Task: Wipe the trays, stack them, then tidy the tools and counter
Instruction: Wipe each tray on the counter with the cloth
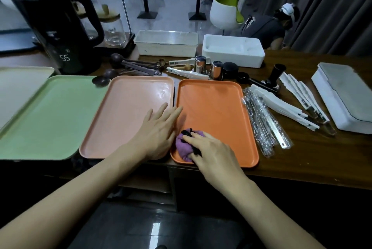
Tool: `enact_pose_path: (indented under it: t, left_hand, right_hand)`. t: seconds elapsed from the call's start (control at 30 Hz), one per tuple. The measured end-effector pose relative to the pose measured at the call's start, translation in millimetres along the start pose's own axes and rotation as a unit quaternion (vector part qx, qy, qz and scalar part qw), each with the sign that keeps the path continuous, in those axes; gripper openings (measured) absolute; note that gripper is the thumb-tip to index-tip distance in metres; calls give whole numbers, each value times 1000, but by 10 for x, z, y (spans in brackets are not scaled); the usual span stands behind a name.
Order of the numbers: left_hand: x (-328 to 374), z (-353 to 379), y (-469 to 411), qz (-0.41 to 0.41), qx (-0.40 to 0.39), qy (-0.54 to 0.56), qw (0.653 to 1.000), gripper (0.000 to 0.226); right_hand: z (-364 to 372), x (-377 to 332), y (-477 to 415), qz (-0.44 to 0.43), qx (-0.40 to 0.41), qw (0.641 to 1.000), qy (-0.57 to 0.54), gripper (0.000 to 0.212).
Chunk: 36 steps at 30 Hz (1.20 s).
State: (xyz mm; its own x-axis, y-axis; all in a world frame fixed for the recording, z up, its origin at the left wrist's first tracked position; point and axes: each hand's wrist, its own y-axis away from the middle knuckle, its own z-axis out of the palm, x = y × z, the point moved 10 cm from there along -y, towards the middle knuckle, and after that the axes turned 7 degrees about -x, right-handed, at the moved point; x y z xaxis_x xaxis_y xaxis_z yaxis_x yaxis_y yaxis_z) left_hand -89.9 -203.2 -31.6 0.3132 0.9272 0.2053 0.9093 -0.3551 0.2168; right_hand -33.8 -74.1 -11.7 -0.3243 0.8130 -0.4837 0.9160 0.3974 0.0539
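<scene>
Four trays lie side by side on the counter: a cream tray at far left, a green tray, a pale pink tray and an orange tray. My right hand presses a bunched purple cloth into the near left corner of the orange tray. My left hand lies flat with fingers spread across the pink tray's right rim, its fingertips reaching the orange tray's edge.
A black kettle stands behind the trays. Dark measuring spoons, steel cups, white tongs and wrapped utensils lie about. White boxes sit at the back and right. A person bends down beyond the counter.
</scene>
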Motion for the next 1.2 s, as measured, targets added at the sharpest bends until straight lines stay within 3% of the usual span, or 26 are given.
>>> enact_pose_path:
  t: [0.27, 0.37, 0.5, 0.77, 1.03, 1.1, 1.2]
  left_hand:
    - [15, 90, -5, 0, 21, 30, 999, 73]
    - [33, 72, -4, 9, 47, -13, 999, 79]
    - [40, 152, -55, 27, 47, -51, 997, 63]
    - [49, 83, -32, 12, 54, -80, 995, 56]
    - [76, 56, -19, 17, 71, -96, 993, 55]
    - [68, 75, -33, 20, 76, -90, 993, 55]
    - [58, 75, -50, 19, 88, -86, 992, 55]
  right_hand:
    - [-195, 179, -986, 52, 62, 996, 33, 45]
    - [-272, 328, -1467, 81, 59, 994, 43, 48]
    - [-412, 382, -1872, 110, 68, 988, 80, 48]
    - [-462, 306, -1843, 131, 91, 981, 113, 37]
    - [-882, 1108, -1306, 264, 151, 944, 130, 25]
    - [-783, 961, -1394, 248, 156, 947, 134, 29]
    - [-459, 480, -1702, 151, 138, 975, 92, 41]
